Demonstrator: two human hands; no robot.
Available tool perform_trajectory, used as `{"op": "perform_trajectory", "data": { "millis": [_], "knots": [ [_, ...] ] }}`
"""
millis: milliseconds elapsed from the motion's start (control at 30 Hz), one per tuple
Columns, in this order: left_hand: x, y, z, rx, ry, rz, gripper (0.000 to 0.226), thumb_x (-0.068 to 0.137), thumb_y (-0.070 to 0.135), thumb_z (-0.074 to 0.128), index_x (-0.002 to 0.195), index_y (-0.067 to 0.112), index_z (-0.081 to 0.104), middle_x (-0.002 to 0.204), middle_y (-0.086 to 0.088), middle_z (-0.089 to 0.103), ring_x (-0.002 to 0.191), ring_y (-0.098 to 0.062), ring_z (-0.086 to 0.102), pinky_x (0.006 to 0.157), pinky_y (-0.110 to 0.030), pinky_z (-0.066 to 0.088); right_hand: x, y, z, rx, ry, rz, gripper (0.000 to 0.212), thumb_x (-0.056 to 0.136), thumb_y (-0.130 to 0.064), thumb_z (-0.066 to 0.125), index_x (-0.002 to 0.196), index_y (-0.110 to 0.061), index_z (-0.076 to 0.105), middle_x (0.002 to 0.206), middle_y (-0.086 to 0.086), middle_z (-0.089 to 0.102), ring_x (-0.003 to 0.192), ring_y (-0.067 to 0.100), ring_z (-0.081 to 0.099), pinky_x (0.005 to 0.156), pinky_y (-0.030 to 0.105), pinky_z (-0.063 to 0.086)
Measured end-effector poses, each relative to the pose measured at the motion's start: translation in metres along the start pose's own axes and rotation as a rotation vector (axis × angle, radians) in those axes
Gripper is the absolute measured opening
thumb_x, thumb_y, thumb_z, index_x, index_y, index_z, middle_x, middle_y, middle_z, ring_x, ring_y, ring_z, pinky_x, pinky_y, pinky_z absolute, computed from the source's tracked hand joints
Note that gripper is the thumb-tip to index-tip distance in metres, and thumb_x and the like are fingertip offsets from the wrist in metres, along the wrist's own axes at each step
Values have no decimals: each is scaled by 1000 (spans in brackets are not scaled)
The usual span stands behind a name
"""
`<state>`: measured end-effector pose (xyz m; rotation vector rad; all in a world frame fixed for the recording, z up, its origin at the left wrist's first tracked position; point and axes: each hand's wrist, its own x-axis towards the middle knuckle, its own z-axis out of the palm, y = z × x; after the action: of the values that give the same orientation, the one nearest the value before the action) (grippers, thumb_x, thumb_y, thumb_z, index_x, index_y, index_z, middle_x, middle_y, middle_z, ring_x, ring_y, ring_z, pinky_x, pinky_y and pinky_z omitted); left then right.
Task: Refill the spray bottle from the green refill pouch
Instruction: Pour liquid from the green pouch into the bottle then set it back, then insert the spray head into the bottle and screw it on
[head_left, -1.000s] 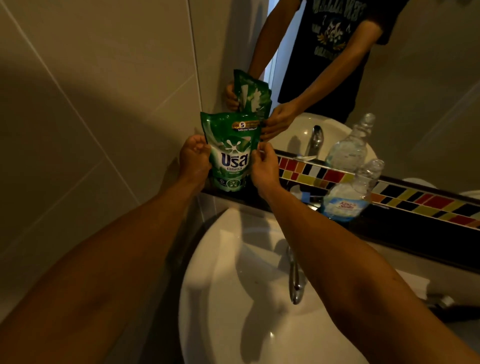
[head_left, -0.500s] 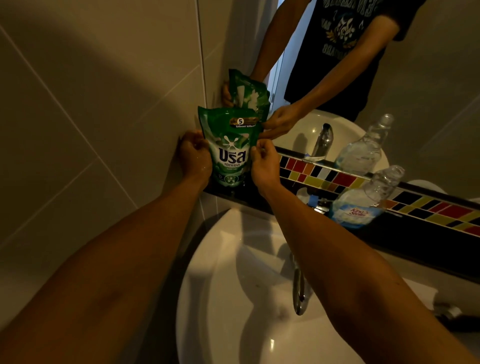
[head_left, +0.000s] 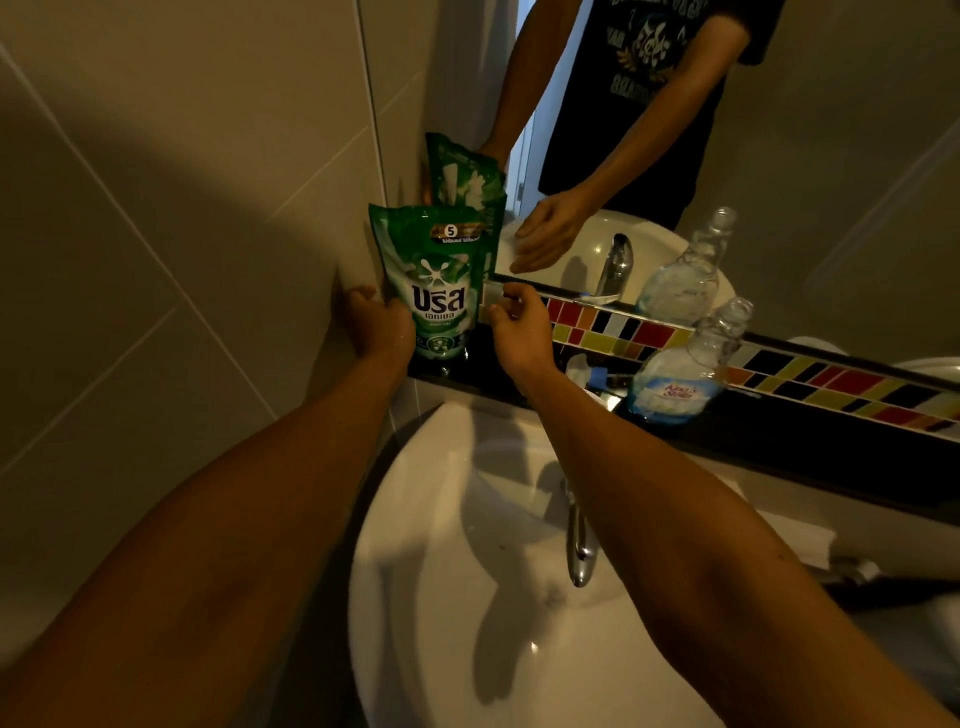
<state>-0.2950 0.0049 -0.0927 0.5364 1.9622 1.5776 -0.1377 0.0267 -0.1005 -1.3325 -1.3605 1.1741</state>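
The green refill pouch (head_left: 441, 280) stands upright on the dark ledge (head_left: 810, 441), in the corner where the tiled wall meets the mirror. My left hand (head_left: 376, 330) grips its lower left edge. My right hand (head_left: 517, 330) hovers just right of the pouch with loosely spread fingers and does not touch it. Further right on the ledge leans the clear spray bottle (head_left: 678, 382) with a blue label, its neck bare and no spray head on it. A white and blue part (head_left: 587, 370) lies between my right wrist and the bottle.
A white basin (head_left: 447, 597) with a chrome tap (head_left: 577, 551) lies below the ledge. A strip of coloured tiles (head_left: 831, 382) runs under the mirror (head_left: 831, 156), which shows the pouch, the bottle and a person's arms. The tiled wall (head_left: 156, 260) closes the left side.
My right hand has let go of the pouch's right edge and drawn slightly away. The left hand slid lower on the pouch, which now rests on the ledge.
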Motion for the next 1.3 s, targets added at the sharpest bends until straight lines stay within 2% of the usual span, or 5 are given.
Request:
{"op": "perform_trajectory", "data": {
  "millis": [267, 533, 800, 1067, 1300],
  "knots": [
    [-80, -10, 23, 145, -263, 53, 39, 90, 12, 65, 128, 10, 56, 130, -13, 61, 119, -30, 58, 102, -37, 47, -59, 18, -60, -69, 88, -20, 42, 103, -10, 59, 144, -10, 52, 144, 9, 59, 127, 17, 57, 98, 26, 46],
    [-140, -38, 66, 353, -504, 272, 56, 86, 26, 73, 138, 15, 55, 138, -9, 59, 124, -27, 58, 102, -44, 50, -107, 41, -138, -47, 282, 29, 33, 101, -13, 63, 134, -13, 58, 119, 2, 63, 110, 19, 65, 93, 32, 58],
    [-162, -40, 104, 501, -577, 372, 51, 85, 26, 74, 133, 17, 59, 132, -8, 61, 113, -26, 62, 79, -30, 44, -109, 47, -199, -4, 470, 21, 53, 94, -14, 73, 140, -22, 47, 144, 6, 52, 127, 21, 60, 87, 31, 63],
    [-152, -55, 139, 562, -578, 304, 60, 85, 23, 76, 139, 18, 52, 138, -9, 56, 124, -30, 56, 91, -40, 51, -71, 31, -226, -108, 376, -43, 84, 88, -34, 80, 158, -26, 34, 162, 2, 41, 147, 22, 41, 113, 49, 47],
    [-143, -65, 161, 634, -556, 247, 52, 83, 22, 78, 131, 14, 58, 131, -12, 60, 119, -32, 59, 89, -39, 50, -49, 26, -231, -109, 232, -73, 55, 91, -23, 78, 141, -19, 55, 140, -1, 62, 129, 13, 57, 108, 43, 51]
  ]
}}
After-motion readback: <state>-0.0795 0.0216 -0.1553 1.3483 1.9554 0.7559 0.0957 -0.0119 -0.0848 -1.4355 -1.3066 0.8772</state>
